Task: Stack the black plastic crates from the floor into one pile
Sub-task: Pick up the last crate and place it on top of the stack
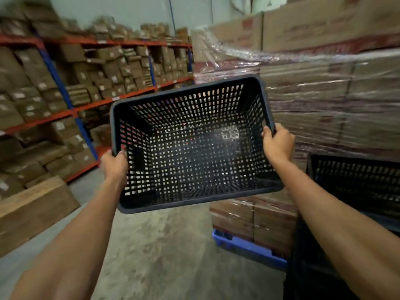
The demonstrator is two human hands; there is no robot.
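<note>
I have a black perforated crate (192, 144) up in the air in front of me, one hand on each short end. My left hand (115, 164) is closed over the rim at the crate's left end, fingers curled inside, thumb outside. My right hand (278, 144) is clamped the same way on the rim at the crate's right end. Both arms are stretched out, and the crate is tipped with its open mouth toward me, so I look straight down into its lattice floor; it is empty.

I hold it by the ends, I think, because that spreads the load evenly and keeps the long sides free to slide down into another crate. Tilting it toward me also lets me see the corners I must line up.

To the right of the held crate, and lower, stands the pile of black crates (355, 185), its top one open upward and partly hidden by my right forearm. That is where this one should go, so the step in hand looks like the carry across. Behind the held crate rises a shrink-wrapped stack of cartons (324, 100) on a blue pallet (249, 247), close to the pile. Left of the held crate, well apart, run shelves of brown boxes (86, 83). The concrete floor (162, 245) below is bare where I can see it.
</note>
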